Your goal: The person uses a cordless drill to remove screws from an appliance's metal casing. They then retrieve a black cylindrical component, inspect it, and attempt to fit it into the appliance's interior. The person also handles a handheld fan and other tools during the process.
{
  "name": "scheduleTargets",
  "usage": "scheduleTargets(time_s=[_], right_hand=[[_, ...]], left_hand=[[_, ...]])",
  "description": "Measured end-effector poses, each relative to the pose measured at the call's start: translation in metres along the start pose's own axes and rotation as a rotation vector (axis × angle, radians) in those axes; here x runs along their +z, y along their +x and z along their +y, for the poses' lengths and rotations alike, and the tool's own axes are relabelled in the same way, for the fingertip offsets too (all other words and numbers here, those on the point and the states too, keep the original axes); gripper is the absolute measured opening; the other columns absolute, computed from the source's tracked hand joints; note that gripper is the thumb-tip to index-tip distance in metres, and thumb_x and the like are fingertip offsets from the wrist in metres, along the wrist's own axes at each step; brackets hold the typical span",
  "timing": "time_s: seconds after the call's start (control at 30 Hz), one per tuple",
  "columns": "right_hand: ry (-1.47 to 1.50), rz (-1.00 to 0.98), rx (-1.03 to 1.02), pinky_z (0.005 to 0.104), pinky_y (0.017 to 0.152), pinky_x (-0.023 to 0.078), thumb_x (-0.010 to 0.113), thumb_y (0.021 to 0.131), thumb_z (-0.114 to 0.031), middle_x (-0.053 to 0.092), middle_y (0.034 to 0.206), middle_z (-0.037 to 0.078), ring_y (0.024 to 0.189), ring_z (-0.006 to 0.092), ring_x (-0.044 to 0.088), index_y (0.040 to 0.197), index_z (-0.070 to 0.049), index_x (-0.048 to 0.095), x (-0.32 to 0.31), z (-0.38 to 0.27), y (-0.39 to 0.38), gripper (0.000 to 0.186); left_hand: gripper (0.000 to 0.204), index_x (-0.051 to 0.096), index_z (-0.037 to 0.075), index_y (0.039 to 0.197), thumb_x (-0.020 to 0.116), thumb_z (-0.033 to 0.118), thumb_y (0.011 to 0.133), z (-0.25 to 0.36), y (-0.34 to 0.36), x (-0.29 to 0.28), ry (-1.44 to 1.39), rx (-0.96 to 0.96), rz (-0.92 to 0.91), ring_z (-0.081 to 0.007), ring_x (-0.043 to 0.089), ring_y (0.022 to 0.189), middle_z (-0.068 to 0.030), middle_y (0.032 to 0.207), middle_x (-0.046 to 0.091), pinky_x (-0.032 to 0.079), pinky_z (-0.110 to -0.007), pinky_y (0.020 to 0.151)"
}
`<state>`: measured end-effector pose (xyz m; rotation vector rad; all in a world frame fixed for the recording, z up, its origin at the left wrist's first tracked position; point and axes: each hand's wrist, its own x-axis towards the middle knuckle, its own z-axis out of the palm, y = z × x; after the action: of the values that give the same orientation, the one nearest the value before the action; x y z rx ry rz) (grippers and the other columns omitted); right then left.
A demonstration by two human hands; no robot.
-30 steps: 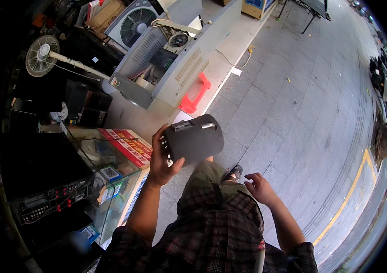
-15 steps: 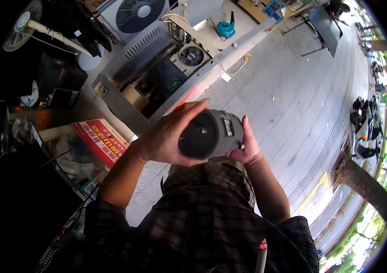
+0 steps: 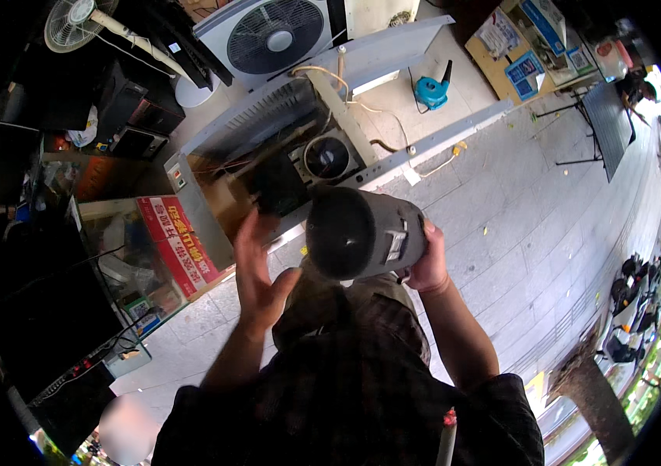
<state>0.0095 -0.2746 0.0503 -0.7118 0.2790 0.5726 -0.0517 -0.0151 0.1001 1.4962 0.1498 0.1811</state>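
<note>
A dark grey cylinder (image 3: 377, 237) with a metal fitting on its side and a black end is gripped by my right hand (image 3: 431, 260) at its right side. My left hand (image 3: 260, 276) is apart from it on the left, fingers spread and somewhat blurred. Beyond the cylinder lies a long grey metal cabinet (image 3: 237, 128), open, with a round fan (image 3: 326, 157), wires and boards inside. A white stick (image 3: 447, 443) with a red tip, like a cigarette, juts up at lower right.
A glass counter (image 3: 124, 264) and black devices stand left; fans (image 3: 268, 39) at the top. A blue blower (image 3: 431, 92) sits on the floor, a desk (image 3: 501, 46) behind. At upper right someone (image 3: 637, 93) is by a tilted panel (image 3: 610, 132); scooters (image 3: 629, 303) and a trunk (image 3: 594, 404) are right.
The cylinder passed from my left hand alone to both hands, then to my right hand, with my left released and moved left. It has turned end-on. The view has shifted toward the cabinet.
</note>
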Motion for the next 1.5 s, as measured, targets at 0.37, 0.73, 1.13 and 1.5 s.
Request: scheduleTargets(time_s=[0.37,0.73,1.13,1.5], right_hand=[[-0.586,-0.240,-0.111,0.0409,0.121,0.026,0.077,0.075,-0.069,0.033,0.159,0.016,0.146,0.0271,0.033,0.161,0.000,0.019,0.054,-0.010,0.062,0.124],[-0.548,-0.131,0.046,0.0474,0.122,0.027,0.079,0.074,-0.065,0.031,0.161,0.017,0.148,0.0323,0.034,0.164,-0.008,0.013,0.091,-0.018,0.088,0.125],[-0.436,-0.066,0.071,0.0483,0.118,0.035,0.080,0.071,-0.070,0.036,0.157,0.020,0.145,0.0360,0.039,0.161,-0.004,0.022,0.062,-0.082,0.173,0.126],[-0.451,-0.157,0.105,0.0474,0.119,0.034,0.073,0.080,-0.062,0.036,0.157,0.022,0.143,0.0364,0.040,0.161,-0.004,0.023,0.039,-0.078,0.207,0.112]], left_hand=[[0.104,0.025,0.012,0.161,0.071,0.065,0.086,0.000,0.023,-0.055,-0.479,-0.602,-0.072,-0.0307,0.051,0.136,-0.0152,0.156,0.043,0.048,-0.049,0.107],[0.085,0.027,0.011,0.158,0.078,0.017,0.090,-0.016,0.060,-0.072,-0.266,-0.672,-0.197,-0.0270,0.055,0.129,-0.0164,0.145,0.049,0.055,-0.042,0.096],[0.039,0.051,0.000,0.141,0.047,0.020,0.108,-0.121,0.258,-0.126,1.390,-0.507,-0.433,-0.0349,0.069,0.099,-0.0206,0.114,0.069,0.056,-0.048,0.087],[0.031,0.058,0.000,0.131,0.052,0.015,0.105,-0.199,0.254,-0.163,1.209,-0.355,-0.303,-0.0415,0.064,0.108,-0.0264,0.122,0.062,0.052,-0.053,0.095]])
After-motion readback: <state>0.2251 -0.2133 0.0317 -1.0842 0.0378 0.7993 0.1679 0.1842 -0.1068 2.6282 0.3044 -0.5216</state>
